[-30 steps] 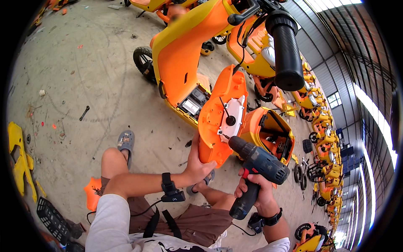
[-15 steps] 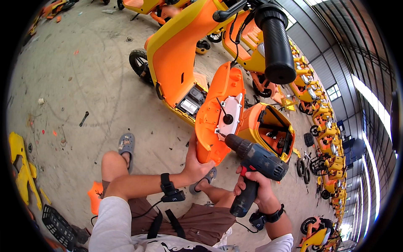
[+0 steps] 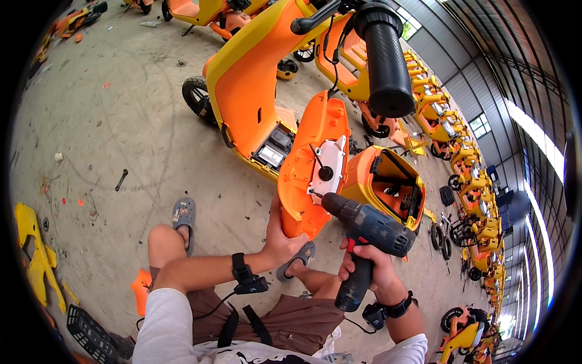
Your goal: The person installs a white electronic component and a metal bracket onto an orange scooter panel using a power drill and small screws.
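My left hand is closed round the lower end of an orange plastic scooter panel, which stands tilted with its inner side facing me. A white plate with a black round fitting and a black cable sits on that panel. In my right hand is a cordless drill, its handle gripped and a finger at the red trigger. The drill's bit reaches the lower left corner of the white plate; whether a screw is there is too small to tell.
Behind the panel stands a yellow and orange scooter with its black handlebar grip close to me. An open orange and yellow scooter body stands at right. A wrench, yellow panels and a black basket lie leftward.
The view has shifted slightly, moving the scooter a little left in the picture. Both hands keep their holds, and the drill bit remains at the same corner of the plate.
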`<state>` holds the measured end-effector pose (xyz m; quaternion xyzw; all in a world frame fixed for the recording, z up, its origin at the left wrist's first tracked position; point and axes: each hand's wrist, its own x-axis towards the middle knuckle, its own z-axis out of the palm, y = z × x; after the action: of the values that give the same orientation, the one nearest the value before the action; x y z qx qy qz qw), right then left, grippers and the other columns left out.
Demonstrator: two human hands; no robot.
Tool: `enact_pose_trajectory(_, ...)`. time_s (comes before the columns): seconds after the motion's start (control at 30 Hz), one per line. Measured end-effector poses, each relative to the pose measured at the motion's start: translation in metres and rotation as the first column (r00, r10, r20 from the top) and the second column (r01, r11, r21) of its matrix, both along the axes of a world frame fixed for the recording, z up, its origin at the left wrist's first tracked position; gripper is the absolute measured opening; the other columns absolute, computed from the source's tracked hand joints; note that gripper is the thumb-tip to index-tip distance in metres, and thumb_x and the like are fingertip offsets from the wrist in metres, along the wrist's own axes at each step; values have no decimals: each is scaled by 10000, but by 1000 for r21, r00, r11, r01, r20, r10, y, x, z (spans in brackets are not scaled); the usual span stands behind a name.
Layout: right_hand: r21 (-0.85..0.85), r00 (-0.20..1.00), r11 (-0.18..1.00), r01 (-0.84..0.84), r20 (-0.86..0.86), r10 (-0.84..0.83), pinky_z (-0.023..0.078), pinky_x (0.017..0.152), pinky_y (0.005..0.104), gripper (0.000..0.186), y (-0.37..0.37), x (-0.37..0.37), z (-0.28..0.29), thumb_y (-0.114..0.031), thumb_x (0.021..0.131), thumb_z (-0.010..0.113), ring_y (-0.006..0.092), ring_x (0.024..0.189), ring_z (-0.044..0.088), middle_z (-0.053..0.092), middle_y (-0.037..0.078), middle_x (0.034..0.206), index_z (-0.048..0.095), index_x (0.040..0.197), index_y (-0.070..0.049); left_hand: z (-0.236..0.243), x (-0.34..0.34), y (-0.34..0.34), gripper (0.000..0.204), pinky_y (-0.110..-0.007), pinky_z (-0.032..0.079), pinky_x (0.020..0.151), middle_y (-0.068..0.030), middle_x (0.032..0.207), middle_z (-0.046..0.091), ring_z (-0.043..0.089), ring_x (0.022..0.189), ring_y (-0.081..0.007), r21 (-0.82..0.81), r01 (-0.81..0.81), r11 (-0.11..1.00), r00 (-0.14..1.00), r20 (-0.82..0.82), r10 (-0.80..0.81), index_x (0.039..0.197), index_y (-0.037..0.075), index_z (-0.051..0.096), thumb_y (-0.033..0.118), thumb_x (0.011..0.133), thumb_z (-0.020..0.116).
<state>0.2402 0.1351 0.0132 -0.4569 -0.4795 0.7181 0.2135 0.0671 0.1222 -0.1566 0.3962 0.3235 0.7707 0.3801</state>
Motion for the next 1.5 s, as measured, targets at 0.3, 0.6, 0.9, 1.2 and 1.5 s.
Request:
enact_pose_trajectory(0.3,-84,1000,996,-6,16,8,511,591,408,360,3,2,11,-236,811,559,277,549,585,521,96,601,558,1045,38,6,-6,-3,923,-387,377,1095,-152,1460,336,433,1329,-245,86,-10,996,996,-91,18,1522,31,98,-101,770,616)
enact_pose_trajectory(0.6,-201,996,980,-16,-91,-2,512,577,384,297,13,17,11,-205,835,566,276,551,590,547,115,623,570,1012,33,8,-8,-4,950,-409,378,1110,-151,1474,326,405,1365,-258,177,25,984,987,-160,4,1527,57,62,-119,767,604)
enact_pose_trajectory(0.9,-104,998,993,-61,0,61,533,558,427,326,5,11,12,-148,801,574,275,539,573,555,143,657,543,1043,67,10,1,-7,913,-381,374,1076,-146,1435,360,421,1319,-239,64,86,994,989,-124,-78,1508,41,156,-67,740,638)
enact_pose_trajectory(1.2,47,999,998,32,17,-33,538,544,422,347,-15,13,12,-160,779,586,286,516,581,542,154,623,546,1036,69,0,-2,-6,853,-381,386,1048,-137,1352,389,443,1258,-237,-24,98,995,995,-29,-99,1456,43,204,-41,726,636)
enact_pose_trajectory(1.5,12,1000,1000,7,25,-7,533,610,426,373,-11,16,21,-208,795,578,307,549,596,552,144,621,555,1050,63,11,4,-8,648,-356,441,972,-103,1241,489,536,1137,-192,42,-29,999,998,-51,31,1331,16,341,-47,736,591)
